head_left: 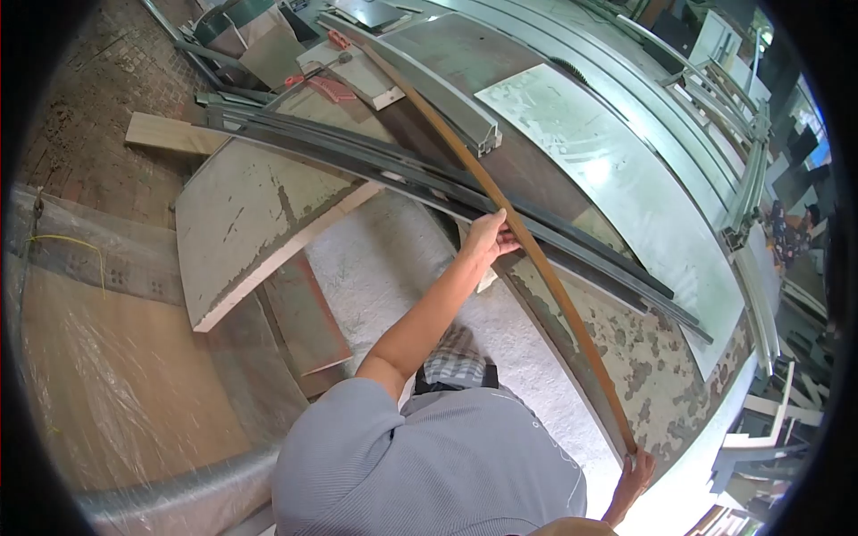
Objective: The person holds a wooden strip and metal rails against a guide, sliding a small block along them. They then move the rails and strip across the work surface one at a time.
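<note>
A long brown strip runs slantwise across the work table, from the far left down to the near right, and 2 hands hold it. The left hand is about midway along it, with the thumb and curled fingers closed on its near edge. The right hand is at the near right end, its fingers bent round the tip of the strip; part of that hand is turned away, so I cannot tell how each finger sits.

Under the strip, several dark metal bars cross the table from the left to the right, and the left hand is just beside them. Beyond the strip, on its right, are a pale metal bar with its open end facing near, and a large white sheet lying flat.

At the far left of the table, a tool with a red handle lies near a pale block. To the left of the arm is a worn slab with chipped patches, and a wooden plank sticks out beyond it. At the near left is a panel under clear plastic.
</note>
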`<control>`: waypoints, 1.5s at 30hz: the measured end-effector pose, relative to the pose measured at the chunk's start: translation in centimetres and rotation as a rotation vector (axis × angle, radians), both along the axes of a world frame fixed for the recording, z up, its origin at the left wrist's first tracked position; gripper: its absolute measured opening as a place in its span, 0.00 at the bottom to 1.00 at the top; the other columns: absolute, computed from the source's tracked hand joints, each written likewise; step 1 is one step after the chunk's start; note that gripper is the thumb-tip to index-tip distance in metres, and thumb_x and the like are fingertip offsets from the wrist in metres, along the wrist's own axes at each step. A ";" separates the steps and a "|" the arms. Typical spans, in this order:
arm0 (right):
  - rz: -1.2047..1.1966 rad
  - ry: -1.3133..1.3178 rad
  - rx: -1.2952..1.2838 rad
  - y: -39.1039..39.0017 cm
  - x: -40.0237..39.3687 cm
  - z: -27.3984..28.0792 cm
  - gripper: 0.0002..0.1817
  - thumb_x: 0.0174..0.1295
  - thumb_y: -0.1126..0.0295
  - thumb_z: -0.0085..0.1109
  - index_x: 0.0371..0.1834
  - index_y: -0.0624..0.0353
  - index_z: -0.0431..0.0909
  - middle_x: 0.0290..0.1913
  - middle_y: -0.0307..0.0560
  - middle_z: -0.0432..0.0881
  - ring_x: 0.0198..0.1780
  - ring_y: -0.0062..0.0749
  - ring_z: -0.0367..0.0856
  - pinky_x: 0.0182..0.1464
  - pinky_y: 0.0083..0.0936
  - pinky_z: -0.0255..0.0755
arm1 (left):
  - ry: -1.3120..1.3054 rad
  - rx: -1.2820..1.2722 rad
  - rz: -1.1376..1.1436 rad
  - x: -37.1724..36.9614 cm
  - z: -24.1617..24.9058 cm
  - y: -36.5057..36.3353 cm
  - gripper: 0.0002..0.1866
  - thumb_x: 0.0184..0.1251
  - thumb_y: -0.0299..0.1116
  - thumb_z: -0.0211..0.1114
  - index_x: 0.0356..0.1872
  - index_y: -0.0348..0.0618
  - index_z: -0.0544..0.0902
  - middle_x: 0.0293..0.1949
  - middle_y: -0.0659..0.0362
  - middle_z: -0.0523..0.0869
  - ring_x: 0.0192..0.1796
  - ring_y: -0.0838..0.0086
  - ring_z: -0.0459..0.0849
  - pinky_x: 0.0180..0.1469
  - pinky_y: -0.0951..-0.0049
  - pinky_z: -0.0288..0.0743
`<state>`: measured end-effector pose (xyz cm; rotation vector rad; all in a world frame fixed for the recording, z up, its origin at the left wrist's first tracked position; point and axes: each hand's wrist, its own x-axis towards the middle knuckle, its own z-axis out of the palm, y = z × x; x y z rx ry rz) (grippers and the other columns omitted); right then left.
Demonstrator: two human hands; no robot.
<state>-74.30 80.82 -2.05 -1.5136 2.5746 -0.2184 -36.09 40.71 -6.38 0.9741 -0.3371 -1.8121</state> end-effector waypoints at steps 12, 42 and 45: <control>0.107 -0.042 0.014 -3.6 -3.4 2.0 0.23 0.47 0.84 0.61 0.49 0.59 0.74 0.43 0.48 0.74 0.48 0.42 0.73 0.47 0.36 0.69 | -1.399 -0.539 0.168 1.1 1.1 -2.8 0.30 0.61 0.44 0.61 0.55 0.30 0.65 0.49 0.44 0.72 0.49 0.51 0.75 0.51 0.49 0.70; 0.230 -0.174 -0.106 -14.3 0.3 2.8 0.21 0.46 0.84 0.58 0.47 0.60 0.71 0.45 0.50 0.73 0.49 0.47 0.73 0.47 0.37 0.68 | -2.138 -0.524 -0.354 8.5 5.4 -14.0 0.42 0.57 0.62 0.54 0.63 0.37 0.63 0.67 0.50 0.60 0.69 0.49 0.52 0.66 0.40 0.45; 0.238 -0.170 -0.105 -15.2 0.6 2.8 0.22 0.46 0.84 0.59 0.47 0.61 0.71 0.45 0.50 0.73 0.49 0.46 0.73 0.47 0.36 0.68 | -2.158 -0.525 -0.349 9.1 5.5 -14.9 0.42 0.57 0.63 0.55 0.62 0.36 0.64 0.66 0.50 0.62 0.69 0.49 0.53 0.65 0.39 0.44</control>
